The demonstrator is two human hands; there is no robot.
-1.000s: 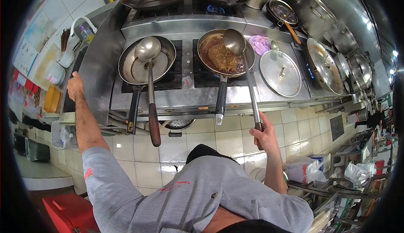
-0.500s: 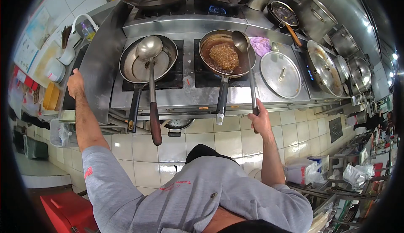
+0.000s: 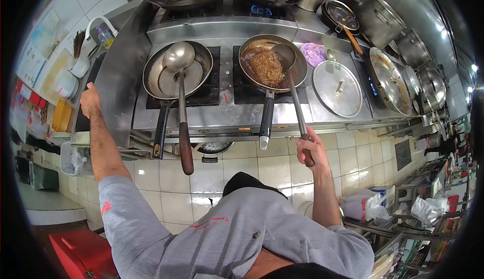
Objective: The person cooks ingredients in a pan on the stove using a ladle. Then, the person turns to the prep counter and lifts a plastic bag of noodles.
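Our right hand (image 3: 313, 150) grips a ladle (image 3: 297, 100) by its brown handle, its bowl in the grainy brown sauce (image 3: 264, 70) inside the frying pan (image 3: 259, 43). Left of that frying pan, another ladle (image 3: 181, 90) rests in a skillet (image 3: 195, 77). Farther left, our left hand (image 3: 91, 102) curls by a steel panel (image 3: 118, 77); whether it grips, we cannot tell.

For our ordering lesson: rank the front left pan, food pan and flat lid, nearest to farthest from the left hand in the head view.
1. Front left pan, right of the left hand.
2. Food pan, in the middle.
3. Flat lid, rightmost of these.
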